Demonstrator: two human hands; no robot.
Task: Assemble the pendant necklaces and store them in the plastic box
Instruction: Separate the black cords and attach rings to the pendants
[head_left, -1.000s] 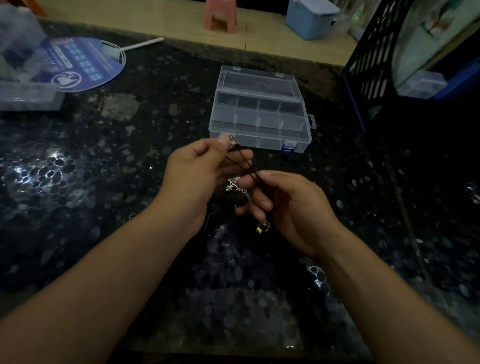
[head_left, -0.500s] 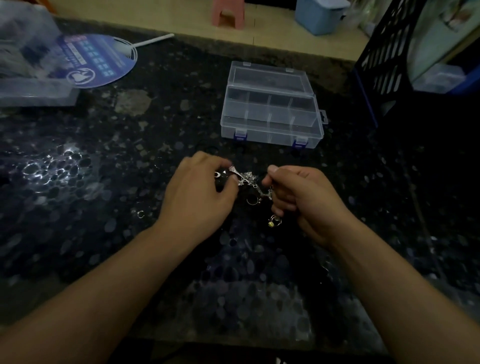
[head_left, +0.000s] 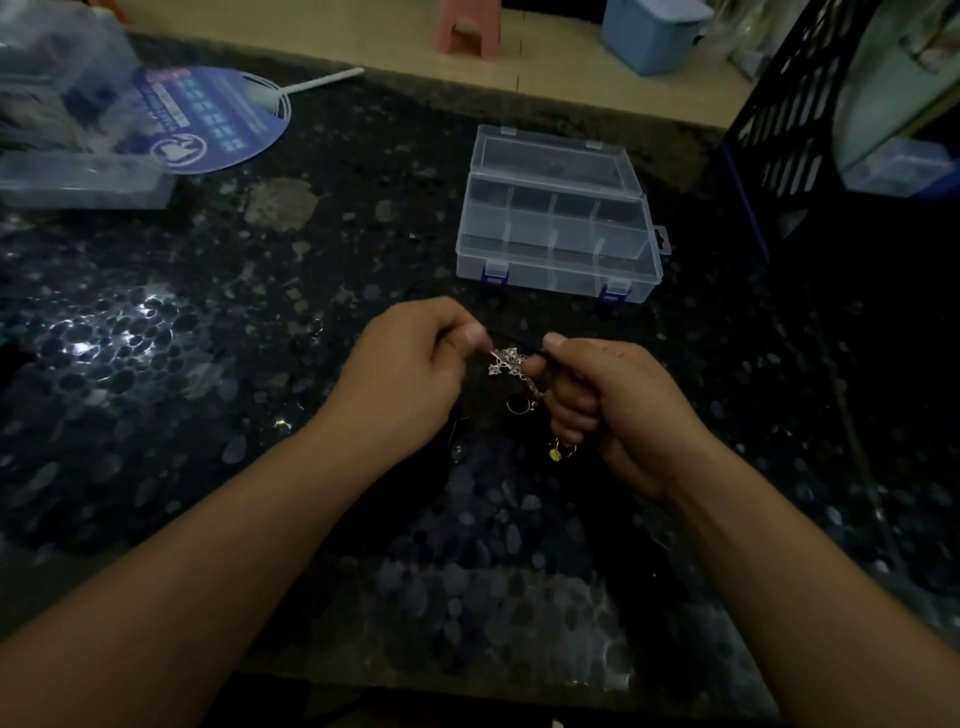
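The left hand has its fingers curled in, and its thumb and first finger pinch one end of a little silver cross pendant. The right hand is curled too, and it pinches the other side of the pendant, with what looks like a thin dark cord running into its fingers. The cord is very hard to see against the dark table, so I cannot tell if it is through the pendant's loop. The pendant hangs in the air right between the two hands.

Just under the right hand's knuckles lie a small ring and a tiny gold charm. The plastic box sits past the fingertips of both hands, a bit toward the right hand's side. Its lid looks shut, with its blue clips facing the person.

To do this step well, I think the hands should stay close together and move slowly. The left hand should hold the pendant still so the loop faces the cord. The right hand should pinch the cord near its tip so it does not bend away. More light would help a lot. The little pieces below could roll off if bumped.
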